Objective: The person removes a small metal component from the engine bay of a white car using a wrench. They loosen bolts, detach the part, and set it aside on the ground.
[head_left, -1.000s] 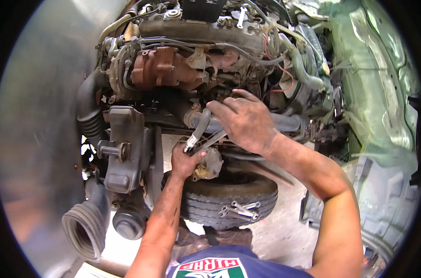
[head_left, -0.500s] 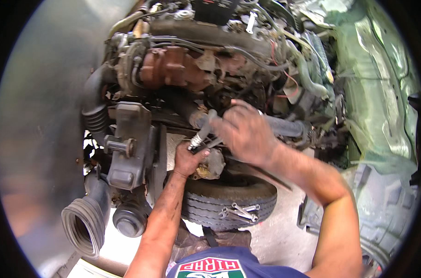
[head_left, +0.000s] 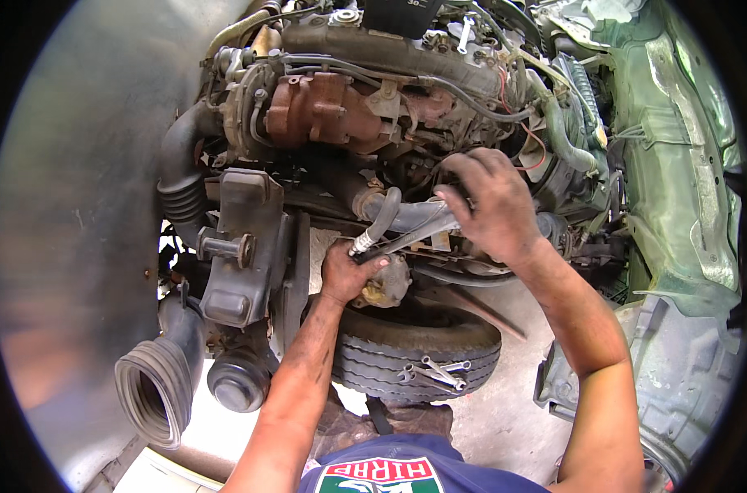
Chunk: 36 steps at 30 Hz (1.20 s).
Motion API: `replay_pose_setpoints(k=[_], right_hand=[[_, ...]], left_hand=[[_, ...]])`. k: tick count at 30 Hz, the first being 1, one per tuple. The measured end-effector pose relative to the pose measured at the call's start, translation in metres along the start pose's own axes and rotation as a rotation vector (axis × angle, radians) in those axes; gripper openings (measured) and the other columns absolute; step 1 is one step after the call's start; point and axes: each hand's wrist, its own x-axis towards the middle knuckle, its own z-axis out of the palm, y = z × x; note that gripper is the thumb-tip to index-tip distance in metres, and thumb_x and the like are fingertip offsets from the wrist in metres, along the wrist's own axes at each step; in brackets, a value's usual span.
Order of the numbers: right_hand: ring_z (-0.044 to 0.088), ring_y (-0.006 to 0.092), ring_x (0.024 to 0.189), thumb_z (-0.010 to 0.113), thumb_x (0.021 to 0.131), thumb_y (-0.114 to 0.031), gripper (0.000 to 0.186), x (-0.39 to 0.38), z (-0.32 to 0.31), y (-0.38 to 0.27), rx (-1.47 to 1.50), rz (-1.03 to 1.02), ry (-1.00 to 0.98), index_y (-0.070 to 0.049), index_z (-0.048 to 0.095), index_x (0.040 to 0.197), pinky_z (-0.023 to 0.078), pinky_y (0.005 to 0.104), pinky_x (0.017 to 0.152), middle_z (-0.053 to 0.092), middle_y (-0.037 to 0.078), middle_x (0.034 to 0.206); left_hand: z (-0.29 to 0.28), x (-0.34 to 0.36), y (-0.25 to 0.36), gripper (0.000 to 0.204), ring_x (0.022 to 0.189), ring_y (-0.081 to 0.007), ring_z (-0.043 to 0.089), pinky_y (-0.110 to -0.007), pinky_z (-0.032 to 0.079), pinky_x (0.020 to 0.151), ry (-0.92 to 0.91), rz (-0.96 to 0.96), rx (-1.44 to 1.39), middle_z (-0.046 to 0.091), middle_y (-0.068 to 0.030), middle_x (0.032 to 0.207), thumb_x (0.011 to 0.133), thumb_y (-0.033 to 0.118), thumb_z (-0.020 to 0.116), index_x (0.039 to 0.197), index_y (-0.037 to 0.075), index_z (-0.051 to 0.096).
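Observation:
My left hand (head_left: 345,271) is closed round the lower end of a long metal tool (head_left: 415,237), beside the clamped end of a curved grey hose (head_left: 387,208). Just below it hangs a round metal housing (head_left: 394,284) with a yellowish patch, partly hidden by the hand. My right hand (head_left: 493,205) is over the tool's upper end, with thumb apart and fingers loosely curved, not wrapped round it. A wide grey pipe (head_left: 410,215) crosses behind both. Whatever lies under my right palm is hidden.
Above are the engine with a rusty manifold (head_left: 316,111) and a wrench (head_left: 465,31). Several wrenches (head_left: 439,371) lie on a tire (head_left: 415,349) below. A black bracket assembly (head_left: 242,246) and ribbed duct (head_left: 152,394) are left; green body panels (head_left: 669,181) are right.
The whole view has shifted slightly. My right hand has moved right along the tool and its fingers have loosened. My left hand has stayed by the hose end.

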Motion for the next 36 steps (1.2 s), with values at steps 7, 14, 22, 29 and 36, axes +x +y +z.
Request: replay_pose_setpoints(k=[7, 14, 22, 29, 36], right_hand=[[0.07, 0.0202, 0.11, 0.075, 0.105, -0.021, 0.047, -0.047, -0.003, -0.048, 1.128, 0.618, 0.089, -0.002, 0.058, 0.145, 0.058, 0.0342, 0.093, 0.072, 0.011, 0.121], [0.072, 0.0205, 0.103, 0.06, 0.116, -0.024, 0.026, -0.051, 0.049, -0.081, 1.26, 0.772, 0.153, -0.001, 0.056, 0.128, 0.057, 0.0372, 0.098, 0.074, 0.011, 0.112], [0.052, 0.0081, 0.058, 0.058, 0.116, -0.037, 0.033, -0.068, -0.031, -0.073, 1.459, 1.055, -0.007, -0.005, 0.064, 0.112, 0.052, 0.0283, 0.054, 0.062, 0.001, 0.082], [0.043, 0.0118, 0.066, 0.074, 0.104, -0.049, 0.048, -0.138, 0.094, -0.091, 1.456, 1.821, -0.662, -0.009, 0.067, 0.129, 0.039, 0.0308, 0.055, 0.071, 0.007, 0.114], [0.04, 0.0075, 0.061, 0.087, 0.089, -0.064, 0.055, -0.148, 0.163, -0.082, 1.681, 1.821, -0.575, -0.024, 0.066, 0.122, 0.032, 0.0263, 0.054, 0.058, -0.007, 0.091]], left_hand=[[-0.007, 0.012, -0.004, 0.065, 0.099, -0.0214, 0.074, -0.038, 0.059, 0.092, -0.014, -0.001, 0.089, 0.079, -0.0137, 0.109, 0.069, 0.027, 0.104, 0.117, -0.005, 0.074], [-0.015, 0.002, 0.0, 0.083, 0.113, -0.0252, 0.07, -0.043, 0.055, 0.103, -0.042, 0.043, -0.002, 0.076, -0.0159, 0.121, 0.084, 0.054, 0.09, 0.134, -0.007, 0.067], [-0.011, -0.053, -0.02, 0.066, 0.125, -0.0362, 0.069, -0.043, 0.051, 0.11, 0.157, -0.087, 0.135, 0.073, -0.0246, 0.133, 0.101, 0.046, 0.074, 0.138, -0.008, 0.066], [-0.012, -0.091, -0.024, 0.082, 0.129, -0.0555, 0.063, -0.053, 0.05, 0.11, -0.021, -0.295, 0.354, 0.07, -0.0379, 0.128, 0.106, 0.066, 0.059, 0.137, -0.009, 0.066], [-0.017, -0.08, -0.025, 0.062, 0.121, -0.0549, 0.066, -0.056, 0.054, 0.099, -0.003, -0.194, 0.365, 0.073, -0.0331, 0.122, 0.11, 0.054, 0.058, 0.128, -0.005, 0.071]])
